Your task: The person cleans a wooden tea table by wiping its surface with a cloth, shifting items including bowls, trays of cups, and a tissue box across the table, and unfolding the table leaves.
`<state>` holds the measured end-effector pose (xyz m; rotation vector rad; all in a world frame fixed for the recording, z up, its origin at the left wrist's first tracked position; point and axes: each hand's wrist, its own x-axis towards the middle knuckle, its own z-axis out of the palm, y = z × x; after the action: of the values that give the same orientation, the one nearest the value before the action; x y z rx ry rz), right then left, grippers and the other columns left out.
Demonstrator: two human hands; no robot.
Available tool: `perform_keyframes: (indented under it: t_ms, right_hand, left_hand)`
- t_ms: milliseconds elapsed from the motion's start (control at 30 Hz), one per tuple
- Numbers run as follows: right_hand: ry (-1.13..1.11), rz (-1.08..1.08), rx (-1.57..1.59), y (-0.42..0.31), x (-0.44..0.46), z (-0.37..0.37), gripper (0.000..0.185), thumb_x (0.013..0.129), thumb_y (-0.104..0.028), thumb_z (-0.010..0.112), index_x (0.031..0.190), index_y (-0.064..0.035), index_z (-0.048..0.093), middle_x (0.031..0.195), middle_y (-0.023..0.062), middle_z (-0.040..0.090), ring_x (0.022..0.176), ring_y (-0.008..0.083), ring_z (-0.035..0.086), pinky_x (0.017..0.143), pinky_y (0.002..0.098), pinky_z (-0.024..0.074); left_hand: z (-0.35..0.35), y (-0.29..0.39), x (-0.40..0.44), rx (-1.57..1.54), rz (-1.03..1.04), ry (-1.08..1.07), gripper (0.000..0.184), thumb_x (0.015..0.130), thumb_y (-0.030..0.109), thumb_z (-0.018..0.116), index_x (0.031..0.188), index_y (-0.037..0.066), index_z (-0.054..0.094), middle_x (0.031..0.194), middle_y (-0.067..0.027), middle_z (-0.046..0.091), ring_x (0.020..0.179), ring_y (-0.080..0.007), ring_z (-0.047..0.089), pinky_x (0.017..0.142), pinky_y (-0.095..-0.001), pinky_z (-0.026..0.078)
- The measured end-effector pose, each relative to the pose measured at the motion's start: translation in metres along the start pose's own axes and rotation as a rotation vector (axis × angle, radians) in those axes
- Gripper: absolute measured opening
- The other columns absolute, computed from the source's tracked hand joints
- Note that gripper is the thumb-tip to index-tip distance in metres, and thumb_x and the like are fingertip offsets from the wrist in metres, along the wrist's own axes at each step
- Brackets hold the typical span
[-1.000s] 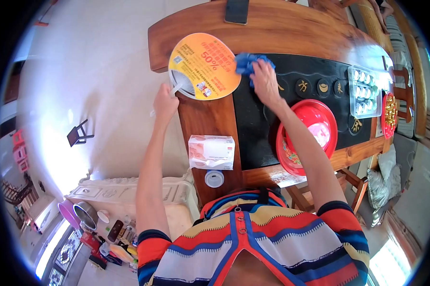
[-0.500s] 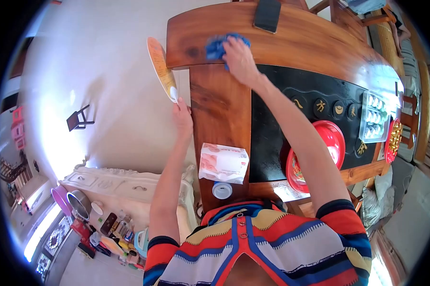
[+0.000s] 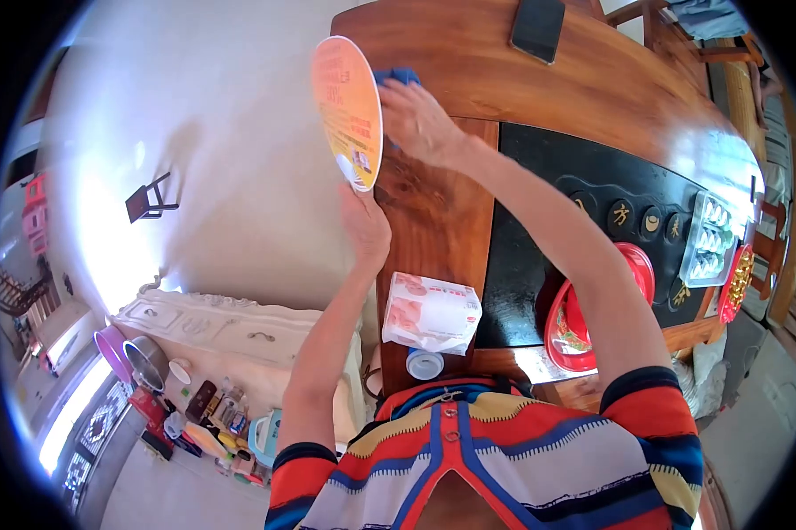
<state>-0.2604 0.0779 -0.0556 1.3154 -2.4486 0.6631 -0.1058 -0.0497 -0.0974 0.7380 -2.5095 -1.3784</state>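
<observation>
An orange and yellow hand fan (image 3: 348, 106) with printed lettering is raised beside the left edge of the wooden table (image 3: 442, 53). My left hand (image 3: 363, 225) is closed around its lower end. Close behind the fan, my right hand (image 3: 424, 128) presses a blue cloth (image 3: 399, 77) at the table's edge; the fan hides part of the cloth. A white and pink tissue pack (image 3: 432, 311) lies on the near part of the table, and a can with a white lid (image 3: 425, 364) stands just below it.
A dark phone (image 3: 537, 30) lies at the table's far side. On the black tea tray (image 3: 539, 212) is a red dish (image 3: 642, 265). To the right are a clear box of small cups (image 3: 709, 238) and a red plate of gold-wrapped pieces (image 3: 737, 283). A white cabinet (image 3: 239, 331) stands left.
My left hand has lifted the fan up and turned its printed face more toward me. My right hand has drawn the blue cloth left to the table's edge. The view has shifted slightly.
</observation>
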Motion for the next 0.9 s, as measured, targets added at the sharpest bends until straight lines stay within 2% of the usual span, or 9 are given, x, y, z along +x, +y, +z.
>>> perform_keyframes:
  t_ms: [67, 133, 267, 333, 367, 500, 600, 667, 900]
  right_hand:
    - [0.104, 0.065, -0.011, 0.033, 0.028, 0.032, 0.033, 0.076, -0.019, 0.069, 0.106, -0.0073, 0.061, 0.116, 0.0103, 0.055, 0.110, 0.0282, 0.050, 0.089, 0.0398, 0.0410]
    - [0.106, 0.170, -0.058, 0.061, 0.060, 0.046, 0.033, 0.078, -0.021, 0.067, 0.106, -0.0070, 0.059, 0.115, 0.0106, 0.055, 0.109, 0.0293, 0.050, 0.089, 0.0413, 0.0409]
    - [0.099, 0.555, -0.181, 0.100, 0.086, 0.035, 0.034, 0.088, -0.028, 0.058, 0.113, -0.0060, 0.056, 0.123, 0.0173, 0.052, 0.120, 0.0322, 0.045, 0.100, 0.0535, 0.0322]
    - [0.290, 0.608, -0.273, 0.119, 0.066, 0.037, 0.036, 0.081, -0.028, 0.066, 0.108, -0.0064, 0.057, 0.119, 0.0122, 0.053, 0.115, 0.0299, 0.046, 0.096, 0.0499, 0.0346]
    - [0.322, 0.590, -0.222, 0.123, 0.051, 0.038, 0.041, 0.077, -0.024, 0.069, 0.110, -0.0042, 0.054, 0.116, 0.0178, 0.053, 0.110, 0.0366, 0.049, 0.092, 0.0497, 0.0393]
    - [0.429, 0.255, -0.232, 0.069, -0.025, 0.004, 0.046, 0.079, -0.021, 0.065, 0.119, -0.0029, 0.053, 0.116, 0.0175, 0.052, 0.109, 0.0357, 0.049, 0.086, 0.0438, 0.0393]
    - [0.474, 0.360, 0.272, 0.009, -0.072, -0.029, 0.049, 0.078, -0.017, 0.066, 0.123, -0.0035, 0.052, 0.121, 0.0191, 0.050, 0.113, 0.0362, 0.047, 0.090, 0.0459, 0.0385]
    - [0.048, 0.448, -0.108, -0.010, -0.106, -0.042, 0.047, 0.078, -0.013, 0.067, 0.121, -0.0027, 0.052, 0.125, 0.0185, 0.049, 0.117, 0.0369, 0.045, 0.097, 0.0472, 0.0369]
    - [0.173, 0.759, -0.377, 0.042, -0.175, -0.091, 0.040, 0.083, -0.017, 0.065, 0.119, -0.0022, 0.053, 0.128, 0.0186, 0.051, 0.117, 0.0375, 0.047, 0.096, 0.0468, 0.0378]
  left_hand:
    - [-0.002, 0.003, 0.000, -0.002, 0.077, 0.036, 0.033, 0.101, 0.030, 0.038, 0.096, -0.001, 0.046, 0.074, -0.0151, 0.048, 0.071, -0.0303, 0.047, 0.070, -0.0406, 0.040]
    - [-0.007, 0.009, 0.002, 0.059, -0.124, -0.082, 0.033, 0.102, 0.029, 0.035, 0.101, -0.002, 0.046, 0.088, -0.0227, 0.052, 0.084, -0.0405, 0.051, 0.074, -0.0466, 0.041]
    - [-0.006, 0.007, 0.000, 0.117, -0.091, -0.064, 0.032, 0.101, 0.029, 0.037, 0.101, -0.001, 0.046, 0.088, -0.0212, 0.053, 0.085, -0.0401, 0.052, 0.072, -0.0466, 0.041]
    - [-0.006, 0.011, -0.002, 0.171, 0.004, -0.091, 0.027, 0.100, 0.027, 0.040, 0.104, 0.000, 0.046, 0.089, -0.0194, 0.054, 0.087, -0.0390, 0.054, 0.073, -0.0469, 0.043]
    - [-0.007, 0.014, -0.005, 0.167, -0.001, -0.098, 0.027, 0.100, 0.027, 0.040, 0.104, 0.000, 0.046, 0.089, -0.0194, 0.054, 0.087, -0.0390, 0.054, 0.073, -0.0469, 0.043]
    - [-0.006, 0.022, -0.006, 0.206, 0.096, -0.116, 0.021, 0.098, 0.024, 0.047, 0.107, 0.004, 0.047, 0.098, -0.0152, 0.053, 0.088, -0.0363, 0.055, 0.073, -0.0452, 0.045]
    - [-0.004, 0.014, -0.006, 0.213, 0.198, -0.090, 0.021, 0.096, 0.023, 0.051, 0.109, 0.006, 0.047, 0.101, -0.0127, 0.052, 0.089, -0.0345, 0.055, 0.073, -0.0438, 0.046]
    - [-0.005, 0.014, -0.007, 0.180, 0.237, -0.079, 0.022, 0.096, 0.023, 0.053, 0.109, 0.007, 0.047, 0.102, -0.0117, 0.052, 0.090, -0.0339, 0.055, 0.073, -0.0433, 0.046]
    - [-0.018, 0.019, -0.002, 0.318, 0.543, -0.182, 0.022, 0.089, 0.022, 0.061, 0.105, 0.009, 0.055, 0.100, -0.0076, 0.052, 0.093, -0.0290, 0.055, 0.076, -0.0409, 0.045]
